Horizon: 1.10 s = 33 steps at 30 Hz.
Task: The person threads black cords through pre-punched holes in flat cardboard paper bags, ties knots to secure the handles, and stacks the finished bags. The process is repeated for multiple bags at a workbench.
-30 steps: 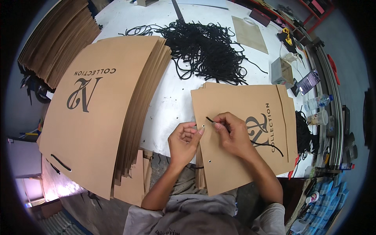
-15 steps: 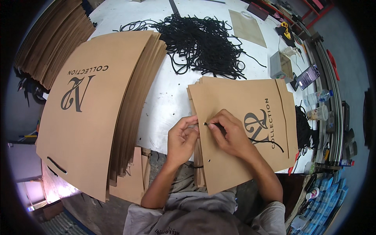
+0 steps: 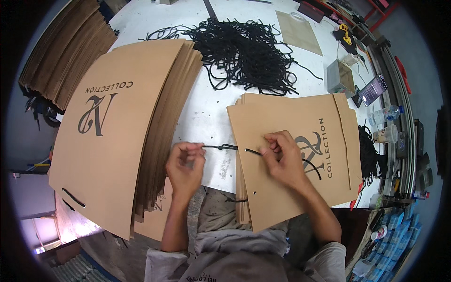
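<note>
The left hand (image 3: 185,165) pinches cord (image 3: 211,147) beyond the left edge of the bag (image 3: 277,204). The right hand (image 3: 285,160) half-curls, its hold unclear.

Bags (image 3: 312,124) right, bag stack (image 3: 108,150) left, cords (image 3: 246,56) behind

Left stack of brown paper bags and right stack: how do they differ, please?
The left stack shows a thicker side than the right stack. The left stack's print appears upside down; the right stack's print, sideways. On top, both show dark print and black cord.
</note>
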{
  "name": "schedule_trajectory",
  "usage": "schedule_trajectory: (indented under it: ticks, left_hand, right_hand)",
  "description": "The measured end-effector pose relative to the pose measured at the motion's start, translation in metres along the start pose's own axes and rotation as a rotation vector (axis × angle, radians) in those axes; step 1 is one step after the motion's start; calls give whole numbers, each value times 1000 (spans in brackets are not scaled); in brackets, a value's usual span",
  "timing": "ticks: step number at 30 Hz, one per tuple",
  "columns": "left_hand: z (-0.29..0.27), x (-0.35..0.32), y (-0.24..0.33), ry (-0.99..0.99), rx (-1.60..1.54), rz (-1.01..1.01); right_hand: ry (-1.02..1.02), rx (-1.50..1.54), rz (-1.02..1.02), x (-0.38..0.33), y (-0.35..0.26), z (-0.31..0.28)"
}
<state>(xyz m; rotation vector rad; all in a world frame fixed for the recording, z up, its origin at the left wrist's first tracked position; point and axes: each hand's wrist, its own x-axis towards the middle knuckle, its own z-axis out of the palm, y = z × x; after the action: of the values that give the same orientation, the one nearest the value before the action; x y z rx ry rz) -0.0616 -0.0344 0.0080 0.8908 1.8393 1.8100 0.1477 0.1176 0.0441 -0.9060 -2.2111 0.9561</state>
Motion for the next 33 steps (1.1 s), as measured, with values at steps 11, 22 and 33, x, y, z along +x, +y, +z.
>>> schedule_trajectory:
  ticks: [11,22,33]
  left_hand:
    - [32,-19,27,-519,-555,-553]
    - [52,-13,16,-473,-534,-493]
    - [41,-11,-3,-149,198,408]
  right_hand:
    - [55,184,-231,-17,-43,19]
    - [15,317,-405,-31,-64,23]
    - [-130,-47,-121,-2,-31,38]
